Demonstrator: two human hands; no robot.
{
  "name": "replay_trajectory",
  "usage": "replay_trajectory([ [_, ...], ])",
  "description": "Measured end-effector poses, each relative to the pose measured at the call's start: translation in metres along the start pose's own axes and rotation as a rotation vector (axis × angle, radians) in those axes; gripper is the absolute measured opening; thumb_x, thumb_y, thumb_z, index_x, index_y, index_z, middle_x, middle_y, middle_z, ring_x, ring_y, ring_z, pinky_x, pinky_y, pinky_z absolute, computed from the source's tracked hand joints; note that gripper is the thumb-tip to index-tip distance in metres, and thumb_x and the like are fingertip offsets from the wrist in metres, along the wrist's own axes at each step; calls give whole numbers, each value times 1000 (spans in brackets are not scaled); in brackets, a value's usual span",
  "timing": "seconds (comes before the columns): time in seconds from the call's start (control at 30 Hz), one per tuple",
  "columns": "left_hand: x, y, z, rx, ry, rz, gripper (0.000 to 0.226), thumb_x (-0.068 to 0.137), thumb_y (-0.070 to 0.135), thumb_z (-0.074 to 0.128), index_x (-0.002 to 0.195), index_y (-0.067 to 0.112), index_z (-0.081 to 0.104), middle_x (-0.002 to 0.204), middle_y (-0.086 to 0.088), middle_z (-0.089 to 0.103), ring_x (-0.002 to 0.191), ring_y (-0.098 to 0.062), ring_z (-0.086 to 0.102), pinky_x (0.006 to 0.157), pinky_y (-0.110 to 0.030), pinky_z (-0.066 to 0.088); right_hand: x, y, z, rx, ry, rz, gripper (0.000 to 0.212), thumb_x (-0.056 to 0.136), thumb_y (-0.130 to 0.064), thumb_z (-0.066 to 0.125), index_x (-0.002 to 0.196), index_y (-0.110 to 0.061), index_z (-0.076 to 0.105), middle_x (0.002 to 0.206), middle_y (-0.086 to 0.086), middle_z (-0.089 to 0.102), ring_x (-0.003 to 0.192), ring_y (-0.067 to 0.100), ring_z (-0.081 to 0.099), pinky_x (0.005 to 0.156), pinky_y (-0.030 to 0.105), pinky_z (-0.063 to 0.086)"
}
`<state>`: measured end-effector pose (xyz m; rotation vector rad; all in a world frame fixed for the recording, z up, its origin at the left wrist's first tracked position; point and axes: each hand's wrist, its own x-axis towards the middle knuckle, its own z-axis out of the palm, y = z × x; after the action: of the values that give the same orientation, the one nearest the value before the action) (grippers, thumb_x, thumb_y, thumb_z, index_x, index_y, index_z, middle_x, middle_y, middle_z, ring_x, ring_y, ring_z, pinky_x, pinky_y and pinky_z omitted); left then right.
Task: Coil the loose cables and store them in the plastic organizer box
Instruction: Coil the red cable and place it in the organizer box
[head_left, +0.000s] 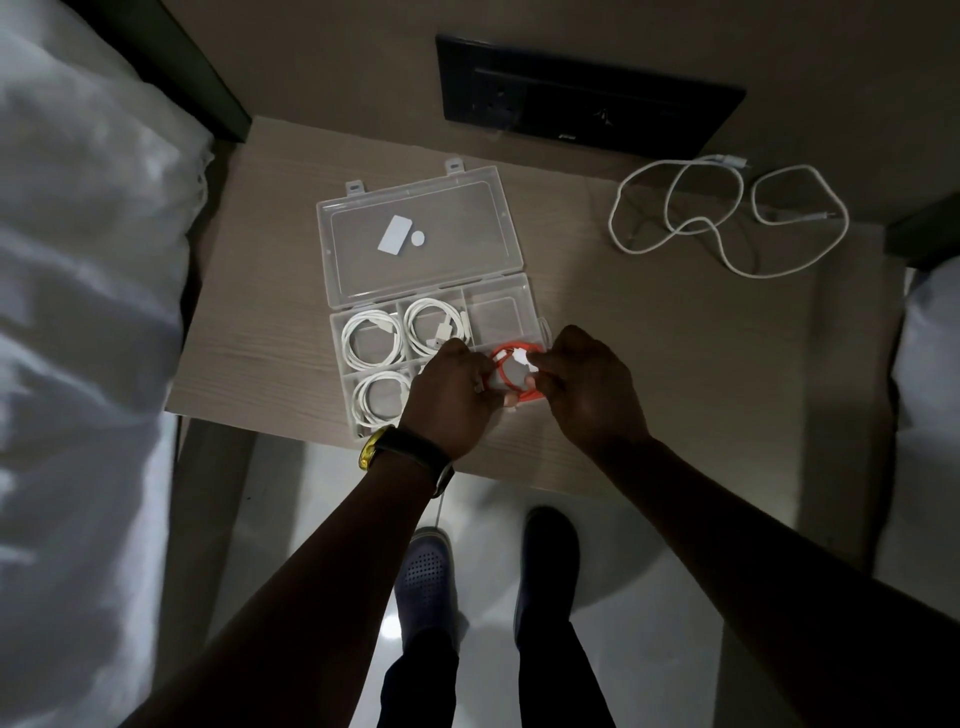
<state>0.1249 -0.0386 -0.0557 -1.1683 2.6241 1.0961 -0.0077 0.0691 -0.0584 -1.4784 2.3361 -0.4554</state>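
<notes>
Over the box's (337, 332) near-right slot, both hands (451, 397) (589, 387) pinch the orange coil (511, 376) so it can't spring open; white cable (727, 213) waits far right.

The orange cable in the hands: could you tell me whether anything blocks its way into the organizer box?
Nothing visible does. The orange cable is held by both hands directly over the organizer box, whose lid lies open.
</notes>
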Motion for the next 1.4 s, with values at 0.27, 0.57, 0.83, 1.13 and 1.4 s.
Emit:
replay_trajectory([
  [0.27, 2, 5, 9, 85, 91, -27, 18, 71, 10, 69, 89, 9, 67, 93, -15, 62, 86, -38, 61, 64, -34, 40, 17, -2, 16, 115, -102, 306, 20, 87, -28, 66, 101, -39, 74, 117, -6, 70, 105, 20, 66, 86, 31, 50],
  [0.57, 4, 5, 16, 143, 75, -22, 23, 77, 20, 64, 98, 12, 60, 101, -12, 58, 88, -38, 63, 69, -39, 46, 1, 4, 10, 22, 7, 100, 32, 87, -27, 64, 117, -27, 53, 105, 5, 59, 85, 29, 65, 67, 43, 58],
  [0.83, 6, 9, 21, 153, 106, -40, 22, 81, 19, 55, 101, 10, 55, 102, -14, 56, 82, -43, 63, 60, -39, 39, 11, -3, 12, -167, -66, 87, 24, 85, -24, 56, 106, -27, 47, 87, -1, 68, 78, 31, 68, 57, 32, 42],
  [1.13, -3, 3, 16, 160, 71, -54, 31, 84, 28, 58, 113, 20, 53, 108, -8, 55, 89, -38, 64, 65, -41, 49, 4, 5, 2, -82, -94, 51, 25, 93, -35, 50, 117, -30, 51, 95, 1, 72, 86, 29, 69, 69, 39, 56],
  [1.4, -20, -5, 17, 98, 206, 58, 36, 79, 13, 61, 115, 20, 63, 103, -9, 62, 84, -34, 65, 61, -35, 47, -16, 10, 7, 83, 108, 25, 30, 92, -26, 53, 122, -26, 56, 98, 4, 73, 82, 27, 70, 68, 38, 58],
])
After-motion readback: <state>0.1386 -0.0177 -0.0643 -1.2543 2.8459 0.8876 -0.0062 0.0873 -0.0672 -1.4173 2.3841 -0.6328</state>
